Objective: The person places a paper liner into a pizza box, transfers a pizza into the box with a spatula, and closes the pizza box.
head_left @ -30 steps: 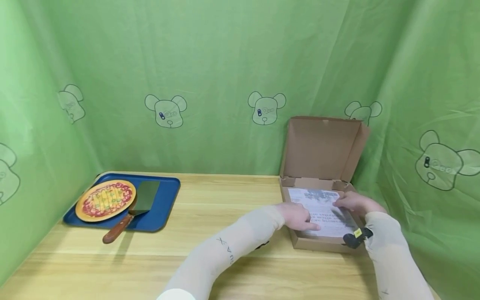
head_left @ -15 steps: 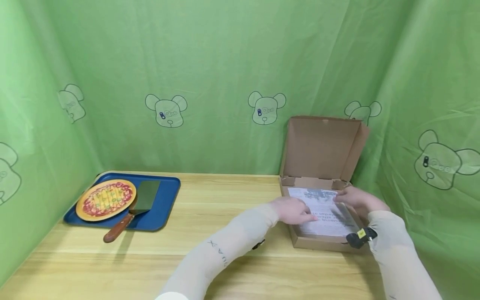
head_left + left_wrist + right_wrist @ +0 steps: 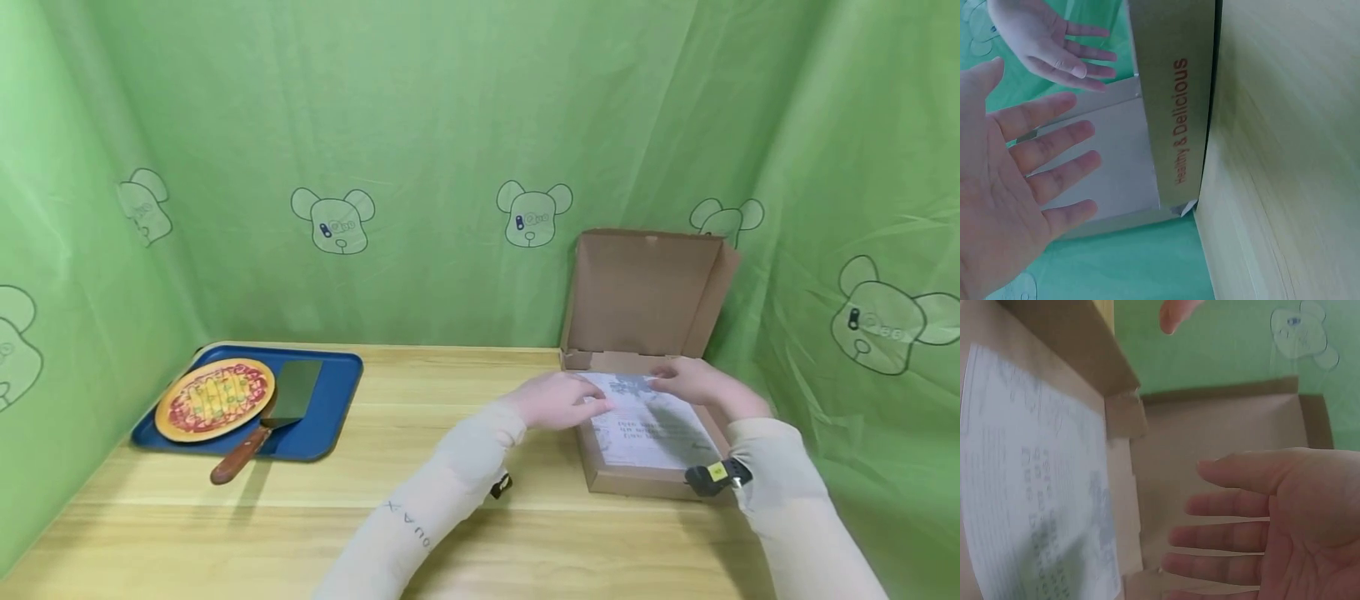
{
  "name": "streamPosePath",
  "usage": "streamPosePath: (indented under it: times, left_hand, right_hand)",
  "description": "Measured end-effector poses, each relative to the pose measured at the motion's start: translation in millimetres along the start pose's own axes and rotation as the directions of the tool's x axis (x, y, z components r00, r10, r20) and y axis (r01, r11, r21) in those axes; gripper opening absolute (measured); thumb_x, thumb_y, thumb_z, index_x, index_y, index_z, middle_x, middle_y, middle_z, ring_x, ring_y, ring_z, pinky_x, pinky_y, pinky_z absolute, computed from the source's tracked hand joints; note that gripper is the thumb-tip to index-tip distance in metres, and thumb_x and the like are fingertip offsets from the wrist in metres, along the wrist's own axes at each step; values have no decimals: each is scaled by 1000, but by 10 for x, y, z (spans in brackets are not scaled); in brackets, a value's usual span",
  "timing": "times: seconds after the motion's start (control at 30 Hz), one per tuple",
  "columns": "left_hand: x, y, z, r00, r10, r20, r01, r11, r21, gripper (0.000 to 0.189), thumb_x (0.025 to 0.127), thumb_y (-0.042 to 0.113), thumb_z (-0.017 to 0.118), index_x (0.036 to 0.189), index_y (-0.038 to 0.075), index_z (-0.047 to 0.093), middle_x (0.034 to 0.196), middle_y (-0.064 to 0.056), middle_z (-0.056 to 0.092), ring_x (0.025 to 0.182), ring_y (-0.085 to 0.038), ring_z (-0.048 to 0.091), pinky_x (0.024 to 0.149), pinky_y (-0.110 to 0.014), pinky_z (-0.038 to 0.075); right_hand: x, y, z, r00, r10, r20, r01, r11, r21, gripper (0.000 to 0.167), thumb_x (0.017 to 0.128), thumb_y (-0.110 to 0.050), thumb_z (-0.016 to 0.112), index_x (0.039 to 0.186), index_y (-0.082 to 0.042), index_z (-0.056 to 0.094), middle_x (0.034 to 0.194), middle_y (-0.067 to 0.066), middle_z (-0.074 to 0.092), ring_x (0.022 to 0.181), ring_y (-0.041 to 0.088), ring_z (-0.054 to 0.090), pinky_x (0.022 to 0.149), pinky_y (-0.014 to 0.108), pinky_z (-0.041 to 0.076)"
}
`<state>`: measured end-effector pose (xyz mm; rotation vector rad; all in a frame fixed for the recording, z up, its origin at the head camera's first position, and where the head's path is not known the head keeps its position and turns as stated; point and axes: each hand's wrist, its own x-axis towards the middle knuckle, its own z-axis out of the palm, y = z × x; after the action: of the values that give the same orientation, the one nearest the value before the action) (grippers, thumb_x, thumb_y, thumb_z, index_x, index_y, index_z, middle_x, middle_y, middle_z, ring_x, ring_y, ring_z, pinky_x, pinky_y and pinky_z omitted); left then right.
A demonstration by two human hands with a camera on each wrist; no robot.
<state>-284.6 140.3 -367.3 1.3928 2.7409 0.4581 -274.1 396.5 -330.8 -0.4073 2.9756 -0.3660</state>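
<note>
A cardboard pizza box (image 3: pixel 645 292) stands on the right of the table with its lid raised. A printed paper sheet (image 3: pixel 652 429) lies flat inside its base. My left hand (image 3: pixel 558 400) hovers at the box's left side, fingers spread and holding nothing in the left wrist view. Above the right part of the box is my right hand (image 3: pixel 705 385), its fingers extended and apart from the paper in the right wrist view. "Healthy & Delicious" is printed on the box's side wall (image 3: pixel 1175 125).
On the left of the wooden table (image 3: pixel 442 375) sits a blue tray (image 3: pixel 330 417). It bears a pizza (image 3: pixel 216 400) and a pizza server (image 3: pixel 243 454) whose wooden handle juts over the front rim. Green curtains (image 3: pixel 435 125) enclose the back and sides.
My left hand has drawn back from over the paper to the left and up. My right hand has shifted slightly up and left. The sheet stays in the box.
</note>
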Motion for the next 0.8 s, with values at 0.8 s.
streamPosePath:
  times: [0.8]
  left_hand:
    - [-787,-501,-78,968,-198,-154,179,976,-127,57,101,58,31,132,21,60,137,3,61,131,-17,53,113,-33,40]
  right_hand:
    - [131,-877,399,992,-45,-121,57,993,106,42,98,-21,53,127,9,55,114,31,65,109,47,61,91,57,51]
